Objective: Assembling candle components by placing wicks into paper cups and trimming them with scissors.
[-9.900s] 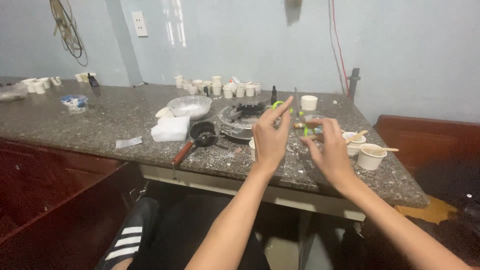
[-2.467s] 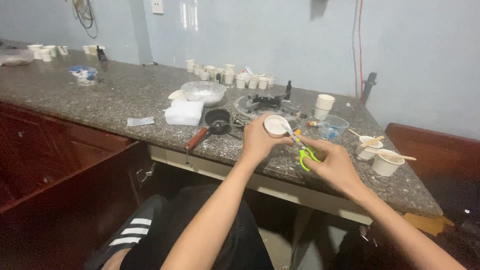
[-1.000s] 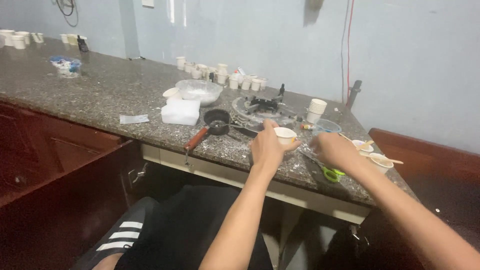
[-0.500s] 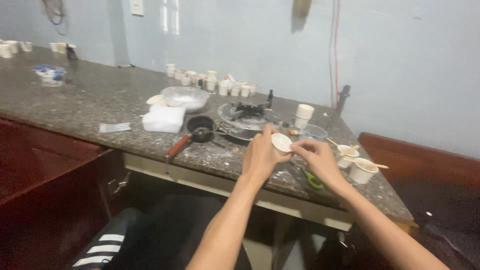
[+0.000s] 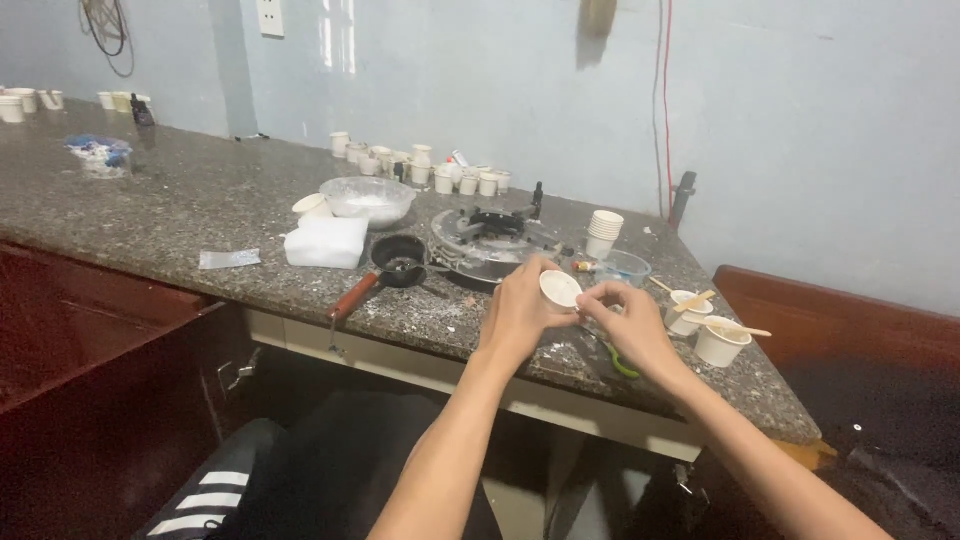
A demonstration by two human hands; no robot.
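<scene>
Hands meet over the front edge of a speckled granite counter [image 5: 180, 215], both working on one small white paper cup [image 5: 559, 289]. The left hand [image 5: 518, 318] grasps the cup from the side and underneath, fingers curled round its wall, the open mouth tilted toward the camera. The right hand [image 5: 630, 325] comes in from the other side with thumb and forefinger pinched together at the cup's rim; whether something tiny sits between those fingertips is too blurred to tell. The cup is lifted just above the counter, not resting on it. Just under the right hand a pair of green-handled scissors [image 5: 622, 363] lies on the stone, partly hidden by the wrist. Beyond the hands stands a round metal burner [image 5: 490, 240], and left of it a small black pan with a reddish wooden handle [image 5: 385, 270], a white block [image 5: 326, 241] and a clear bowl of white powder [image 5: 367, 199]. To the right are a stack of white cups [image 5: 604, 232], a small glass bowl [image 5: 622, 267] and two cups holding wooden sticks [image 5: 706, 330]. A row of further small cups [image 5: 430, 172] lines the blue wall [image 5: 780, 120].
</scene>
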